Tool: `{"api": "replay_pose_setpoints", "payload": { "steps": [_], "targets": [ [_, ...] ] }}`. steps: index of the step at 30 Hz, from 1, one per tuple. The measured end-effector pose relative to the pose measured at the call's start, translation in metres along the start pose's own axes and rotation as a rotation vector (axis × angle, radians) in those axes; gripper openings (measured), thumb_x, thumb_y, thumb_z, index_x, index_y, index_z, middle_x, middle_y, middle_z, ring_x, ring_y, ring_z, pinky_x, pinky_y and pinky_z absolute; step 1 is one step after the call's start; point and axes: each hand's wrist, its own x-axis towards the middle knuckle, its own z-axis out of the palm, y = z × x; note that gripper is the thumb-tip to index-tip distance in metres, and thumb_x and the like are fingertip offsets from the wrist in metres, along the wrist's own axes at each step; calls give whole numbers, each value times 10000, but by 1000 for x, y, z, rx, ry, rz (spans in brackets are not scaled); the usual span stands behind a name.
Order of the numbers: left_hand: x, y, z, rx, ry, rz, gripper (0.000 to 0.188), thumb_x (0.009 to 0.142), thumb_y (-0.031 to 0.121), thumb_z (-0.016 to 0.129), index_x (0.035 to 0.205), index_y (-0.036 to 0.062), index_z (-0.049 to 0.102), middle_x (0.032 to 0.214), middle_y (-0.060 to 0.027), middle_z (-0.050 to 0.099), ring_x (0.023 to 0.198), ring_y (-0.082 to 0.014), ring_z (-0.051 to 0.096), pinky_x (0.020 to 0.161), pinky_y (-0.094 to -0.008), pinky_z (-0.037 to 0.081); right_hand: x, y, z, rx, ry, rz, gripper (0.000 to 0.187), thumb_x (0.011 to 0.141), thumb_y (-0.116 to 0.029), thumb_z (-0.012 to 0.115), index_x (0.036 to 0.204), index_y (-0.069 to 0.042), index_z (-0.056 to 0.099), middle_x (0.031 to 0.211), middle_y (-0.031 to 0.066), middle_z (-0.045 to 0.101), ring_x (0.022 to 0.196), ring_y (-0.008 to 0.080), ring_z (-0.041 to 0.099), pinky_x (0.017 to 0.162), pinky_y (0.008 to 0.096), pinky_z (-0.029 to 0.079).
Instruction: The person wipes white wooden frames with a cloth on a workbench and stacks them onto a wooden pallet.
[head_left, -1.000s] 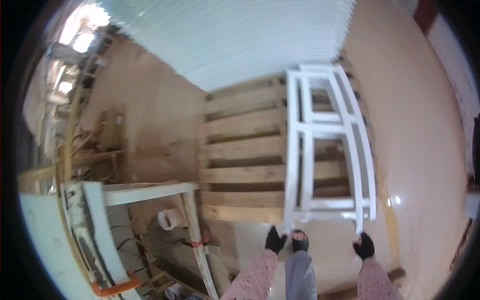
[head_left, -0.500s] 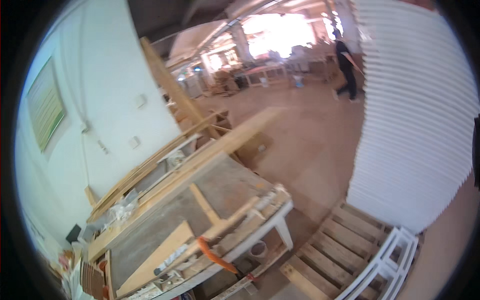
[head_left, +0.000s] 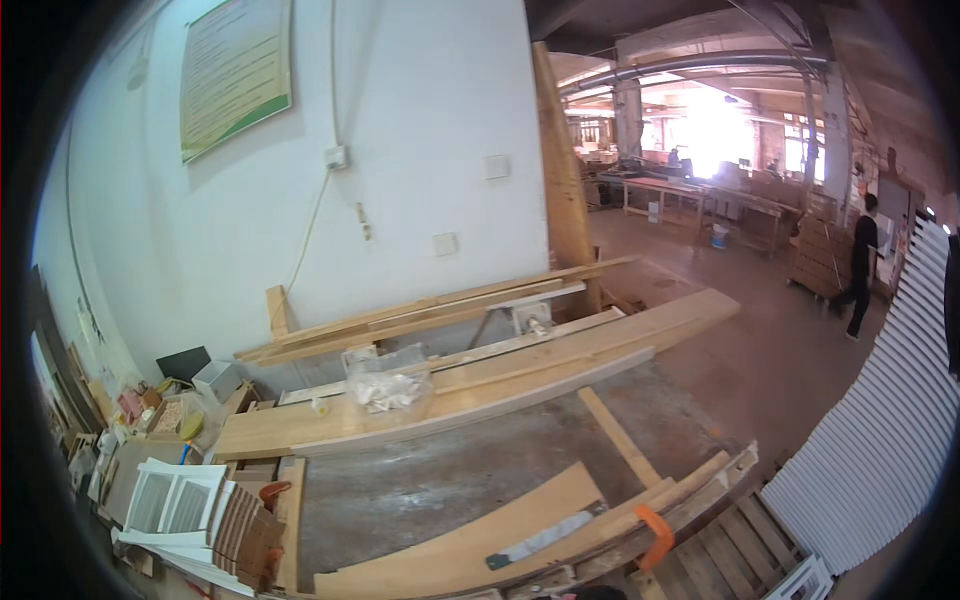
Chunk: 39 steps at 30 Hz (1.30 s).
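Observation:
Neither my left hand nor my right hand shows. Before me stands a workbench [head_left: 400, 500] with a worn grey top. A flat tapered wooden board [head_left: 480, 535] lies along its near side, with a hand tool with a pale blade and dark end [head_left: 540, 540] resting on it. Beside that, an orange clamp-like handle [head_left: 655, 537] sits at the bench's near edge. Across the far side runs a long wooden plank [head_left: 480, 385]. On the plank rests a clear plastic bag of pale pieces [head_left: 390, 385].
Stacked white slatted frames [head_left: 180, 510] stand at the left. A tall stack of white ridged panels [head_left: 880, 390] rises on the right by a wooden pallet [head_left: 735, 545]. Behind the bench is a white wall [head_left: 400, 120]. A person [head_left: 863, 265] walks at the far right near a loaded cart [head_left: 820, 255].
My view has swung left and levelled, so the wall, bench and white frames show more fully. The white panels have shifted toward the right rim. The person is still walking.

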Motion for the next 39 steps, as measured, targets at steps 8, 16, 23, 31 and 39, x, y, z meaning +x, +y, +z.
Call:
{"api": "replay_pose_setpoints", "payload": {
  "steps": [8, 16, 23, 31, 39],
  "targets": [
    [-48, -9, -205, 188, 192, 17, 442, 915, 351, 701, 1266, 87, 647, 1234, -99, 680, 1162, -255, 635, 1010, -383, 478, 86, 27, 194, 463, -505, 401, 700, 884, -476, 672, 1434, -82, 489, 1358, 204, 569, 1321, 367, 507, 1120, 464, 378],
    [-142, 49, -488, 1248, 1213, -341, 577, 776, 339, 743, 1221, 11, 577, 1148, -224, 610, 1112, -396, 563, 959, -494, 451, 196, -44, 115, 906, -347, 513, 610, 929, -297, 659, 1395, 33, 445, 1235, 180, 602, 1142, 297, 603, 974, 401, 492],
    [-191, 69, -543, 1277, 1072, -738, 532, 716, 438, 784, 1036, 40, 639, 986, -196, 668, 951, -386, 648, 824, -507, 496, 294, -63, 175, 912, -431, 453, 251, 893, -283, 631, 916, -34, 608, 787, 73, 612, 684, 177, 621, 698, 331, 532],
    [-101, 114, -454, 751, 719, -125, 896, 754, 427, 788, 1444, 6, 401, 1281, -246, 572, 1103, -410, 616, 962, -499, 475, 378, -161, 241, 1552, -895, 798, 530, 908, -435, 703, 1222, -18, 610, 1018, 54, 658, 806, 154, 616, 690, 307, 516],
    [-164, 118, -434, 1364, 320, -207, 1041, 740, 614, 743, 1529, 60, 350, 1442, -281, 429, 1328, -415, 443, 1108, -526, 342, 413, -6, 139, 914, -613, 804, 533, 759, -370, 678, 1133, 9, 670, 939, 83, 672, 834, 202, 651, 775, 335, 542]
  ]
}}
